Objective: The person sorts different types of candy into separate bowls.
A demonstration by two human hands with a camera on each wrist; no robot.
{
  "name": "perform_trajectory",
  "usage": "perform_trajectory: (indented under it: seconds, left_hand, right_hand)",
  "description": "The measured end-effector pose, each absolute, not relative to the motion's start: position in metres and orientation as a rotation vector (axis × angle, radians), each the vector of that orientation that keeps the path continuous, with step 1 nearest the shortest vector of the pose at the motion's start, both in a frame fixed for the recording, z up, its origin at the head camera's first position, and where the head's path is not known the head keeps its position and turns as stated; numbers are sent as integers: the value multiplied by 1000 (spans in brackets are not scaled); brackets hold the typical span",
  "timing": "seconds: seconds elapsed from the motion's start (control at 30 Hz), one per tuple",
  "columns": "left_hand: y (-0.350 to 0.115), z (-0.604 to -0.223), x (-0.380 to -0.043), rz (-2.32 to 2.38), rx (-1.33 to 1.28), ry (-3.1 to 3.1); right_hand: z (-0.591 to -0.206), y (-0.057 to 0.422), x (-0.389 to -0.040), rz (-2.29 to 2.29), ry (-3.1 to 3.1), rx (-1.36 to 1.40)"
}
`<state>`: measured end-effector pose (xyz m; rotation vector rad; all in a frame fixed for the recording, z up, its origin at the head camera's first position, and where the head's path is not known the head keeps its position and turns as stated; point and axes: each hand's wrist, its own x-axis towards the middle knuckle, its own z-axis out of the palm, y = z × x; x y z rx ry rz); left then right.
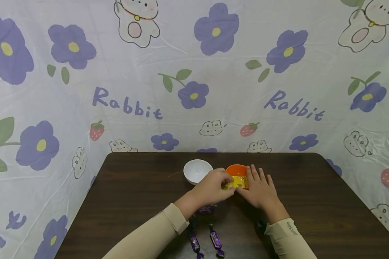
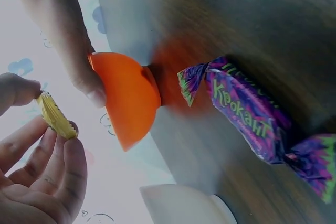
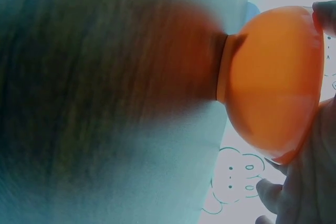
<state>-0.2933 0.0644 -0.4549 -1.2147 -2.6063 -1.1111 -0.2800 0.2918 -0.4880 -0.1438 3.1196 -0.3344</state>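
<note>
My left hand (image 1: 215, 185) pinches a small candy in a yellow wrapper (image 2: 55, 116) between thumb and fingertips, just above the near rim of the orange bowl (image 3: 275, 82). Yellow wrapping (image 1: 240, 182) shows across the bowl's opening in the head view. On the bowl's right side rests my right hand (image 1: 260, 190), its fingers straight and spread along the outside, with the thumb at the near rim. The bowl stands upright on its foot. Its inside is partly hidden by the yellow wrapping and my hands.
A white bowl (image 1: 197, 171) stands left of the orange one. Purple wrapped candies lie nearer on the dark table (image 1: 133, 201): one candy (image 1: 206, 209) by my left wrist, another (image 1: 195, 242) at front left, a third (image 1: 215, 241) beside it. Patterned cloth (image 1: 194, 64) hangs behind.
</note>
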Motion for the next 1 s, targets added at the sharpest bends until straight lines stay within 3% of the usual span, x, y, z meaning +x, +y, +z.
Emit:
perform_trajectory:
  seconds: [1.0]
  left_hand:
    - [101, -459, -323, -1193, -1020, -2678]
  right_hand:
    - [-484, 291, -281, -290, 3103, -114]
